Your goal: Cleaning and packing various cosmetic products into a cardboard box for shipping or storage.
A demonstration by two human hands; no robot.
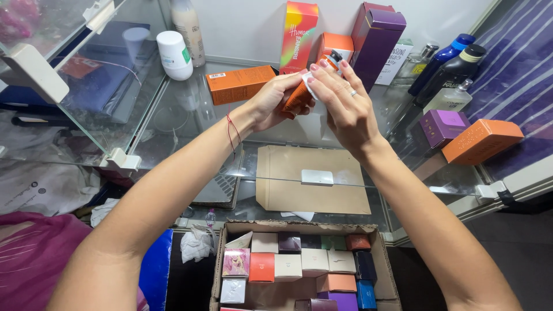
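Note:
My left hand (272, 102) grips an orange tube (298, 98) with a dark cap, held over a glass shelf (190, 109). My right hand (341, 99) rests on the tube's upper end, its fingers pressing a small white piece against it. A ring shows on one right finger and a red string is tied around my left wrist. An orange box (239, 84) lies on the glass just left of my left hand.
Tall boxes, orange, multicoloured and purple, and dark bottles stand along the back wall. A white roll-on (174, 55) stands at the left. A purple box and an orange box (481, 140) lie at the right. Below, an open cardboard carton (387, 270) holds several small boxes.

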